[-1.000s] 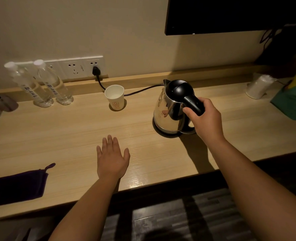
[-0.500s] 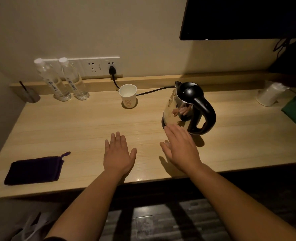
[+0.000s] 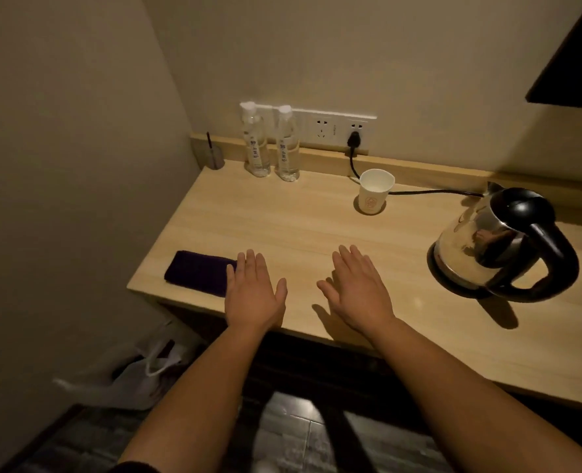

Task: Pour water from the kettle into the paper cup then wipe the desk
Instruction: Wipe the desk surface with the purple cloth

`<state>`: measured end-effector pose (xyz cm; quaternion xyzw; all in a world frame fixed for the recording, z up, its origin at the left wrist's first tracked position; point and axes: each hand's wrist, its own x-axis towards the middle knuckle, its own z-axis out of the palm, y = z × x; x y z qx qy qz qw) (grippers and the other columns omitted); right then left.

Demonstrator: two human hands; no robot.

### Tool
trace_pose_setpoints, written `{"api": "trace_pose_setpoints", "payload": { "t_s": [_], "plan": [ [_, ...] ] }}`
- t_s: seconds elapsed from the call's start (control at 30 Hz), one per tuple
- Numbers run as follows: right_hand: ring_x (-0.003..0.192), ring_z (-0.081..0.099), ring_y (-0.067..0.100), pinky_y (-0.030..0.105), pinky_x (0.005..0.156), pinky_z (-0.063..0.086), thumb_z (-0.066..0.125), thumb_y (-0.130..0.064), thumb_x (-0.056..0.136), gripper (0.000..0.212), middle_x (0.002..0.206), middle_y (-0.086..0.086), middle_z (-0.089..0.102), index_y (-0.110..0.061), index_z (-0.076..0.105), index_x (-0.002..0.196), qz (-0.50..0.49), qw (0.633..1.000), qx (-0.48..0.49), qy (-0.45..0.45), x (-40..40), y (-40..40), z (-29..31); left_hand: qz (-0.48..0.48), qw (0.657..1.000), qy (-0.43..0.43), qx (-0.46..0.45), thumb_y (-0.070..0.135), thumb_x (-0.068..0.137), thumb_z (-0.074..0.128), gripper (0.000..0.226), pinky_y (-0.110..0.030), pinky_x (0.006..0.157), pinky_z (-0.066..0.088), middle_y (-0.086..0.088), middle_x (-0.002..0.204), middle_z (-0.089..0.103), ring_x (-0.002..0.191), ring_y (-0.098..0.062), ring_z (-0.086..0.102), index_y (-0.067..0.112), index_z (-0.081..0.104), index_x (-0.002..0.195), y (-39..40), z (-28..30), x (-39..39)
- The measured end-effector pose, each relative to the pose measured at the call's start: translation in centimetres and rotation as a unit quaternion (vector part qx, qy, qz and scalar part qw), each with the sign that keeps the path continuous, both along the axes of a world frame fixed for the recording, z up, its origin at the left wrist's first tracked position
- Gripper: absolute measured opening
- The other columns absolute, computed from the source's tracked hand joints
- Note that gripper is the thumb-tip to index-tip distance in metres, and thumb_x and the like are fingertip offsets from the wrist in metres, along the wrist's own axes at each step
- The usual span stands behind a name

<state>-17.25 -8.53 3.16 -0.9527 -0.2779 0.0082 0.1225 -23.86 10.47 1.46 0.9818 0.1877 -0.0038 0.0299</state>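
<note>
A steel kettle [image 3: 480, 247] with a black lid and handle stands on its base at the right of the wooden desk [image 3: 303, 230]. A white paper cup [image 3: 374, 192] stands upright near the back wall, with liquid showing inside. A folded dark purple cloth [image 3: 197, 273] lies at the desk's front left corner. My left hand [image 3: 253, 290] hovers flat, fingers apart, with its little-finger side over the cloth's right end. My right hand [image 3: 358, 290] is flat and open beside it, well left of the kettle. Neither hand holds anything.
Two clear water bottles [image 3: 272, 145] stand at the back left under a wall socket strip [image 3: 337, 126]. The kettle's black cord [image 3: 419, 192] runs behind the cup. A glass with a stick [image 3: 213, 155] sits in the back corner. A white plastic bag [image 3: 139, 373] lies on the floor.
My right hand let go of the kettle handle and moved left to the desk's front. My view swung left, and my left hand now reaches the cloth's edge.
</note>
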Motion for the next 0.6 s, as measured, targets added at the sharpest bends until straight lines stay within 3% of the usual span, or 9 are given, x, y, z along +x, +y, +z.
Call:
{"api": "trace_pose_setpoints", "payload": {
  "t_s": [0.27, 0.4, 0.47, 0.53, 0.6],
  "plan": [
    [0.143, 0.017, 0.030, 0.039, 0.114, 0.005, 0.029, -0.056, 0.095, 0.068, 0.153, 0.013, 0.031, -0.009, 0.032, 0.145, 0.105, 0.994, -0.012, 0.006, -2.3, 13.1, -0.3, 0.102, 0.994, -0.019, -0.020, 0.051, 0.097, 0.027, 0.073, -0.044, 0.117, -0.004, -0.014, 0.161, 0.011, 0.148, -0.026, 0.002, 0.005, 0.013, 0.152, 12.3, 0.0, -4.4],
    [0.122, 0.043, 0.034, 0.046, 0.103, 0.034, 0.035, -0.054, 0.093, 0.060, 0.130, 0.013, 0.052, -0.008, 0.047, 0.129, 0.152, 0.988, -0.017, -0.014, -2.8, 18.9, -1.2, 0.130, 0.991, -0.025, -0.030, 0.051, 0.098, 0.027, 0.072, -0.044, 0.117, -0.002, -0.015, 0.160, 0.012, 0.147, -0.028, 0.003, 0.005, 0.014, 0.152, 17.8, -1.2, -5.2],
    [0.113, 0.045, 0.032, 0.046, 0.096, 0.040, 0.036, -0.053, 0.091, 0.058, 0.123, 0.013, 0.055, -0.008, 0.048, 0.125, 0.175, 0.984, -0.022, -0.025, -2.8, 21.1, -1.6, 0.143, 0.989, -0.028, -0.037, 0.052, 0.097, 0.026, 0.073, -0.043, 0.117, -0.002, -0.016, 0.160, 0.012, 0.147, -0.028, 0.003, 0.005, 0.013, 0.152, 20.1, -1.9, -5.1],
    [0.120, 0.042, 0.034, 0.047, 0.100, 0.037, 0.035, -0.054, 0.090, 0.062, 0.131, 0.016, 0.052, -0.007, 0.045, 0.130, 0.195, 0.980, -0.037, -0.024, -2.7, 22.9, -2.3, 0.158, 0.986, -0.029, -0.040, 0.052, 0.097, 0.025, 0.073, -0.043, 0.116, -0.001, -0.016, 0.160, 0.012, 0.147, -0.028, 0.004, 0.005, 0.012, 0.152, 21.9, -2.7, -4.9],
    [0.134, 0.030, 0.036, 0.049, 0.110, 0.024, 0.037, -0.053, 0.092, 0.067, 0.146, 0.017, 0.039, -0.006, 0.037, 0.140, 0.215, 0.975, -0.057, -0.011, -2.5, 24.2, -3.3, 0.178, 0.982, -0.031, -0.046, 0.054, 0.097, 0.023, 0.074, -0.043, 0.116, 0.000, -0.016, 0.160, 0.013, 0.147, -0.029, 0.005, 0.005, 0.013, 0.152, 23.3, -3.5, -4.4]
  ]
}}
